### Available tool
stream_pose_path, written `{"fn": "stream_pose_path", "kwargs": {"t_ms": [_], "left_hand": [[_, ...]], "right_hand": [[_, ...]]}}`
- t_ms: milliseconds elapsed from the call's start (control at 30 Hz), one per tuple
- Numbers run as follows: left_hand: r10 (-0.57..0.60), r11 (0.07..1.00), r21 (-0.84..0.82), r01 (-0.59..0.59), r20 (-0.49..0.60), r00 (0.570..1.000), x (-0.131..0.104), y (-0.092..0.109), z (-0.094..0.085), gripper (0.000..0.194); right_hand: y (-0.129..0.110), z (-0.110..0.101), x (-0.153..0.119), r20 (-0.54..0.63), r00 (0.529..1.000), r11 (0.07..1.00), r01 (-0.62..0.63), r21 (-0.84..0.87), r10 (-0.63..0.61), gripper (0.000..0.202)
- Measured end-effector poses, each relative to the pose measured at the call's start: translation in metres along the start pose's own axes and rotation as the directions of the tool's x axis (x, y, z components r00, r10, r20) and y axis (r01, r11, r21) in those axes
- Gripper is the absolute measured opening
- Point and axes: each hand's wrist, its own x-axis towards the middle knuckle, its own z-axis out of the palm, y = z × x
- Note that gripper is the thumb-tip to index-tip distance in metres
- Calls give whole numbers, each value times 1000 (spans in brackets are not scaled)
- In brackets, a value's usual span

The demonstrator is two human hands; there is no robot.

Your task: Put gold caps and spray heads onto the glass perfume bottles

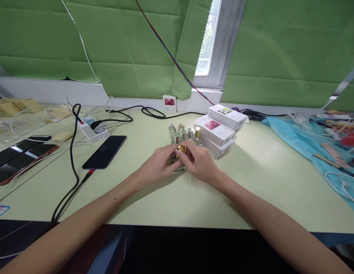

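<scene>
Several small glass bottles [184, 135] with silver and gold caps stand close together at the middle of the table. In front of them my left hand [162, 161] and my right hand [198, 160] meet around a bottle with a gold cap [181, 149]. The fingers of both hands are closed on this bottle, and its lower part is partly hidden by them. A stack of white boxes [217, 131] with small pictures lies just right of the bottles.
A black phone [104, 152] with a cable lies to the left, near a white power strip [94, 129]. One white box [169, 104] stands at the wall. Blue cloth [297, 142] with assorted items covers the table's right side. Dark devices [23, 158] lie far left.
</scene>
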Motion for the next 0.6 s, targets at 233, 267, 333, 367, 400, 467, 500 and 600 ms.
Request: {"fn": "stream_pose_path", "kwargs": {"t_ms": [233, 267, 333, 367, 400, 467, 500, 600], "left_hand": [[5, 1000, 8, -5, 1, 1000, 1, 1, -1, 11], [6, 1000, 7, -6, 0, 1000, 1, 1, -1, 11], [7, 1000, 4, -7, 2, 1000, 1, 2, -1, 10], [6, 1000, 2, -6, 4, 1000, 1, 2, -1, 10], [4, 1000, 0, -4, 8, 1000, 1, 2, -2, 10], [1, 1000, -7, -1, 16, 1000, 1, 3, -2, 9], [0, 1000, -11, 0, 19, 1000, 1, 3, -2, 9], [-6, 1000, -20, 6, 22, 1000, 1, 2, -1, 9]], "right_hand": [[-1, -1, 0, 21, 1000, 1000, -14, -7, 14, 15], [-1, -1, 1, 21, 1000, 1000, -14, -10, 15, 15], [-1, -1, 1, 20, 1000, 1000, -14, -15, 14, 15], [-1, -1, 1, 19, 1000, 1000, -13, -15, 13, 15], [-1, -1, 1, 19, 1000, 1000, -12, -13, 12, 15], [-1, -1, 1, 17, 1000, 1000, -9, -9, 9, 15], [-2, -1, 0, 17, 1000, 1000, -6, -8, 6, 16], [-2, -1, 0, 14, 1000, 1000, 6, -14, -6, 16]]}}
